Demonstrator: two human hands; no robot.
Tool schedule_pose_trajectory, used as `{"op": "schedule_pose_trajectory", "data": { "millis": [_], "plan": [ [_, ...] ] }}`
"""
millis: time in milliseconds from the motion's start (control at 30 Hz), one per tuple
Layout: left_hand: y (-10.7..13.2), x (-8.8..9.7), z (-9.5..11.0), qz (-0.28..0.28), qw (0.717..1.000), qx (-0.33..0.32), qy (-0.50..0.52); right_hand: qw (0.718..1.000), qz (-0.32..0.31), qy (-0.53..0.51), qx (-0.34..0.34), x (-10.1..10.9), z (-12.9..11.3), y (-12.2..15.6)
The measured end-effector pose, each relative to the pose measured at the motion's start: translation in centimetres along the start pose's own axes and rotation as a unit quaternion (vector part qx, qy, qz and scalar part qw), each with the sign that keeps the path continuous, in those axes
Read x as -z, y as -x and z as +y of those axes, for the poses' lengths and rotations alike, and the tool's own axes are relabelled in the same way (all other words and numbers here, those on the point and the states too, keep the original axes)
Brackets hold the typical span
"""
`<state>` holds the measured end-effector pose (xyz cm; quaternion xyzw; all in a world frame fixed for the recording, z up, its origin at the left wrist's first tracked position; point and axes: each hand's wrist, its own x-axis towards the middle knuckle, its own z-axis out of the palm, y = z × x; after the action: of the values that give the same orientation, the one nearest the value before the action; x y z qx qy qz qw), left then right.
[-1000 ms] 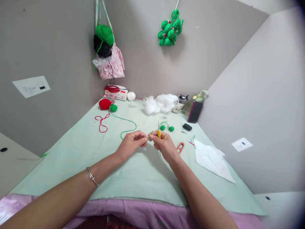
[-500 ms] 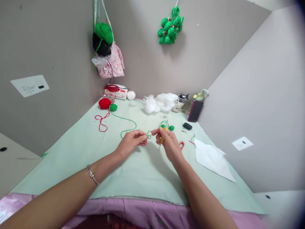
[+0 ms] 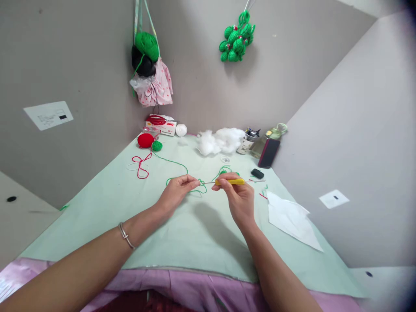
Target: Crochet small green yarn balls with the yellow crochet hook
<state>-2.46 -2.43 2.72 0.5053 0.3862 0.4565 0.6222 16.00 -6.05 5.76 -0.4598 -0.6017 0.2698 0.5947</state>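
Note:
My left hand (image 3: 179, 191), closed in a pinch, holds green yarn (image 3: 204, 187) that forms a small loop at the fingertips. From there the strand runs back to a green yarn ball (image 3: 157, 145). In my right hand (image 3: 238, 195) is a crochet hook (image 3: 230, 182) with a yellow handle and thin metal ends. It lies nearly level, its left tip at the loop by my left fingers. Whether the tip passes through the loop is too small to tell. Small green crocheted pieces (image 3: 224, 172) lie behind my right hand, partly hidden by it.
Red yarn (image 3: 145, 140), a white ball (image 3: 181, 130) and a box (image 3: 164, 128) stand back left. White stuffing (image 3: 221, 142), a pen cup (image 3: 246, 143), a phone (image 3: 269, 153) and a bottle (image 3: 276, 132) line the back. At right lie a black case (image 3: 257, 173) and white paper (image 3: 292, 219).
My right hand has turned the crochet hook from steep to nearly level and brought its tip to the yarn loop. The left hand keeps its pinch. The view has shifted slightly.

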Motion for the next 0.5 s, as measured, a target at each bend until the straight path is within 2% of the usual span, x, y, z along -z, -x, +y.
{"op": "schedule_pose_trajectory", "data": {
  "millis": [133,267,367,500],
  "plan": [
    [0.1,-0.1,0.0,-0.026,0.999,-0.006,0.018,0.985,-0.031,0.109,0.133,-0.2,0.3,0.3],
    [0.2,-0.1,0.0,-0.052,0.998,-0.013,0.036,0.935,-0.049,0.208,0.283,-0.3,0.7,0.9],
    [0.2,0.0,0.1,-0.072,0.996,-0.02,0.047,0.923,-0.081,0.225,0.301,-0.5,0.7,1.2],
    [0.2,0.0,0.0,-0.088,0.994,-0.026,0.059,0.948,-0.109,0.176,0.241,-0.4,0.4,1.1]
  ]
}}
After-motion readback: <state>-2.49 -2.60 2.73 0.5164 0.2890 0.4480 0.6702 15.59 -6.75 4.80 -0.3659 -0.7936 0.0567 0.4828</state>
